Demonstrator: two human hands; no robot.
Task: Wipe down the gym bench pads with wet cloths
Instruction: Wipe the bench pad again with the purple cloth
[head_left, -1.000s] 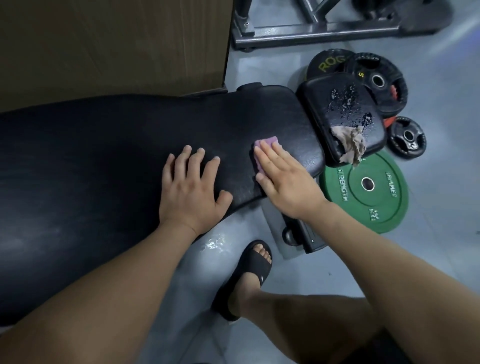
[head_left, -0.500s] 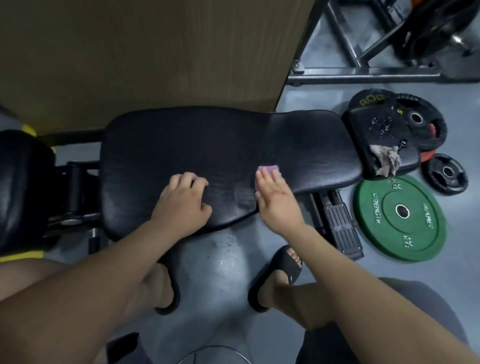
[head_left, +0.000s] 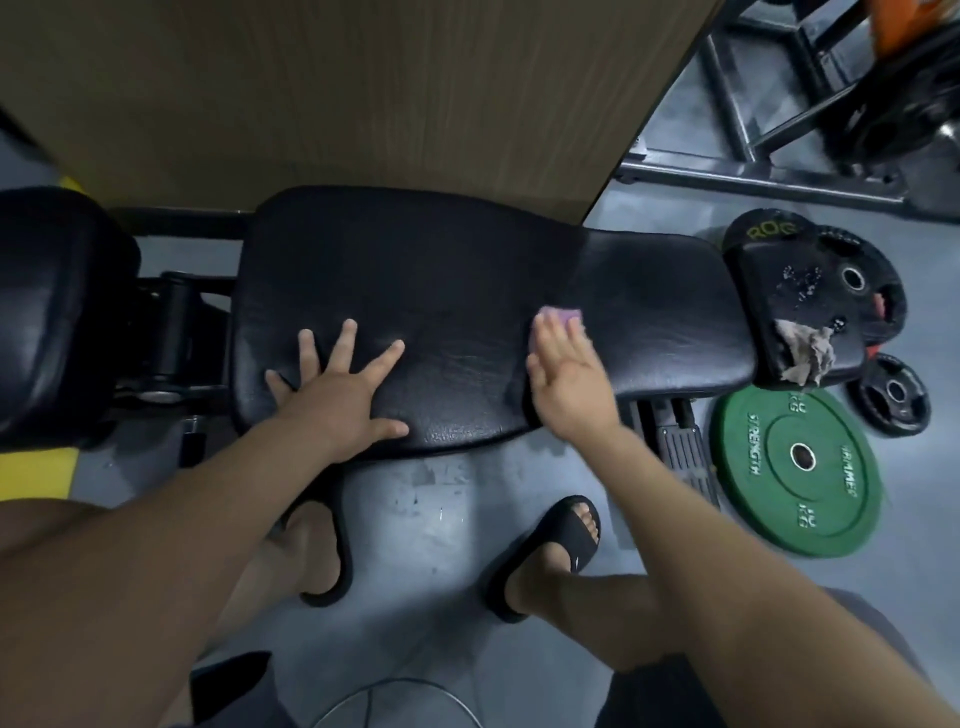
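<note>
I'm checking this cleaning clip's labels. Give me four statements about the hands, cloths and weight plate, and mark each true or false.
1. The right hand presses a purple cloth onto the bench pad. True.
2. The left hand grips a second cloth. False: it lies flat on the pad, fingers spread, holding nothing.
3. A crumpled rag lies on the small end pad. True.
4. The green plate rests on the bench. False: it lies on the floor.
</note>
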